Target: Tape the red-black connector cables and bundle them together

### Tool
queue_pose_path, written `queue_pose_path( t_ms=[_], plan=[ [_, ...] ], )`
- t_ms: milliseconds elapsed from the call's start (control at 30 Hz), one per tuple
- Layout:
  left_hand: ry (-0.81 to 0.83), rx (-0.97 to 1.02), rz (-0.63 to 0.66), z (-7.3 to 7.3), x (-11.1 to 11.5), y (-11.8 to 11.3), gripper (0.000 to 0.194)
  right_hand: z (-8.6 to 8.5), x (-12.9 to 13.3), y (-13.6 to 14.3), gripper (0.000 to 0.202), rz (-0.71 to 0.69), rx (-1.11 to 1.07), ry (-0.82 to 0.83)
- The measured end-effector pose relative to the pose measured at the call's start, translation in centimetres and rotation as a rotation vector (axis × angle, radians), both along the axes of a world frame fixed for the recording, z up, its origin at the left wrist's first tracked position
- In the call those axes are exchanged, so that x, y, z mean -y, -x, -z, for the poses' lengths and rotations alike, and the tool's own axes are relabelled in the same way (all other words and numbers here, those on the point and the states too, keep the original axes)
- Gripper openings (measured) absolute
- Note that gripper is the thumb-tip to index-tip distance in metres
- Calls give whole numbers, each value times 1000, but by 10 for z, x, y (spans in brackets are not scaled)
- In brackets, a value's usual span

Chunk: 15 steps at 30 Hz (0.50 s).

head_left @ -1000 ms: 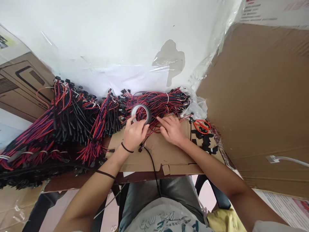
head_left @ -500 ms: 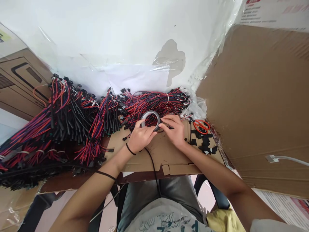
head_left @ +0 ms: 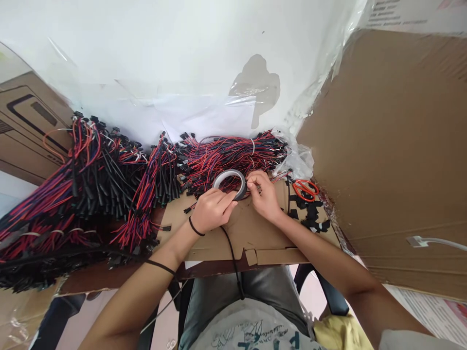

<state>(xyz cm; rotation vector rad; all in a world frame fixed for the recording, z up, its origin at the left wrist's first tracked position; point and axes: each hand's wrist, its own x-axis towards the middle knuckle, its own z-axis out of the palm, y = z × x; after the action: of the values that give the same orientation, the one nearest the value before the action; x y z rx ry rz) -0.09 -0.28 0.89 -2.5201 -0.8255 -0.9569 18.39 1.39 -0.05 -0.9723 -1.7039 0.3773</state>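
My left hand [head_left: 212,210] grips the lower edge of a roll of black tape [head_left: 240,187], which stands tilted above the cardboard sheet. Close to the roll's right side, my right hand [head_left: 263,194] has thumb and forefinger pinched together; what they hold, if anything, is too small to make out. Behind both hands lies a tied bundle of red and dark wires [head_left: 233,155] with black connectors. A black cable [head_left: 230,243] runs from beneath my left hand over the front edge.
Large piles of wires [head_left: 91,180] with black sleeves fill the left side. Orange-handled scissors [head_left: 305,190] and black tape pieces [head_left: 312,214] lie on the cardboard [head_left: 255,233] at the right. A clear plastic bag [head_left: 299,161] and a tall cardboard panel [head_left: 394,146] stand beyond.
The tape roll has shifted slightly right and tilted in my left hand. My right hand's fingers have curled into a tighter pinch beside it. The view has moved a little.
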Motion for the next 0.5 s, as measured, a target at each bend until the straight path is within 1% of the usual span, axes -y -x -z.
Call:
queue_pose_path(
  t_ms=[133,333,433,500],
  plan=[
    [-7,-10,-25,-1,-3,2,22,-1,0,1,31,-28,-3,-8],
    [64,29,-57,5,-7,4,25,0,4,2,35,-50,6,49],
    [68,48,-58,8,-9,5,24,2,5,3,33,-81,-13,48],
    [76,45,-50,8,-10,7,25,6,4,2,33,-86,-37,78]
  ],
)
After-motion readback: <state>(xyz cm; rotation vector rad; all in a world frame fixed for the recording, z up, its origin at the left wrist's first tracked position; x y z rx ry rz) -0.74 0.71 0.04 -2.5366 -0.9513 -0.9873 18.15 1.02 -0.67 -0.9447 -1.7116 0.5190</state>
